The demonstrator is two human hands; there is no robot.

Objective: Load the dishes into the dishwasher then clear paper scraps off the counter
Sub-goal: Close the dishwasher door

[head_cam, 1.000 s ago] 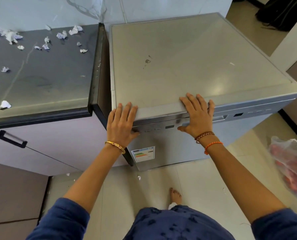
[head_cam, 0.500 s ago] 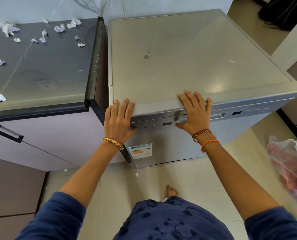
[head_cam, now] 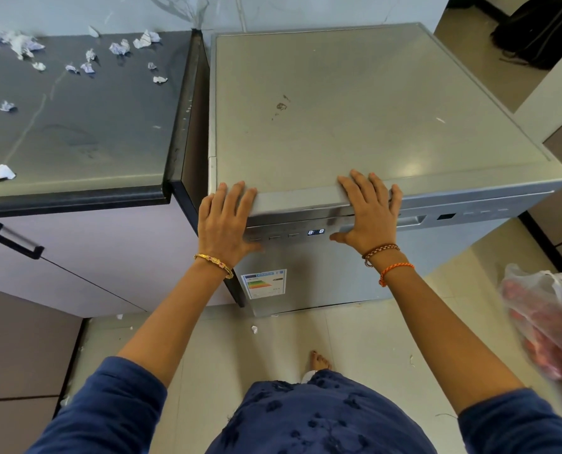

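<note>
The dishwasher (head_cam: 355, 126) stands closed just beside the right edge of the dark counter (head_cam: 76, 132), and both hands lie on its front top edge. The left hand (head_cam: 224, 224) is at the front left corner, the right hand (head_cam: 368, 214) near the middle of the front edge; the fingers of both are straight and spread flat over the lip, gripping nothing, while the thumbs reach down to the control strip, where a small display (head_cam: 316, 232) is lit. No dishes are visible, so I judge that the loading is finished and the step in hand is to press the door fully closed or to start the program. To do it well, the person should push evenly with both palms until the door sits flush, and keep the thumbs away from the buttons to avoid a wrong setting. The paper scraps (head_cam: 86, 60) are not yet cleared: most lie along the back edge of the counter, a few near its left edge, and one bigger piece (head_cam: 3, 173) lies near the front edge. Some small scraps are also on the tiled floor (head_cam: 355, 339) in front of the cabinet. A thin plastic bag (head_cam: 548, 319) with something reddish inside is at the right, and a dark bag lies on the floor in the far right corner of the room.
</note>
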